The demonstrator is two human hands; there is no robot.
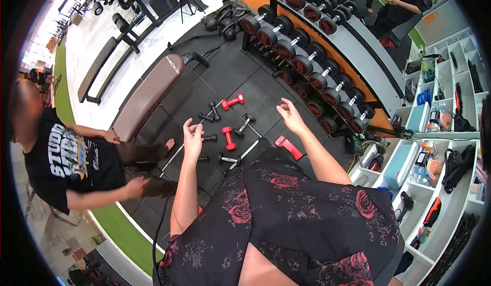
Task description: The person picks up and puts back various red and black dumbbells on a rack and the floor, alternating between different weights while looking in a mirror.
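My left hand [193, 138] is raised above the floor, holding nothing, with its fingers loosely bent and apart. My right hand [291, 117] is also empty, fingers spread, to the right of the scattered weights. Between and below the hands, a red dumbbell [228, 138] lies on the dark mat, with another red dumbbell [233, 102] farther off. A chrome-handled dumbbell [245, 125] rests between my hands. Nearest my left hand is a black dumbbell [209, 138], partly hidden by it. Below my right hand sits a red object [288, 147] whose kind I cannot make out.
A person in a black T-shirt [76, 158] is at the left, beside a brown padded bench [153, 91]. A rack of several dumbbells [317, 81] runs along the mirror at the upper right. White shelves [414, 176] with bags and bottles stand at the right.
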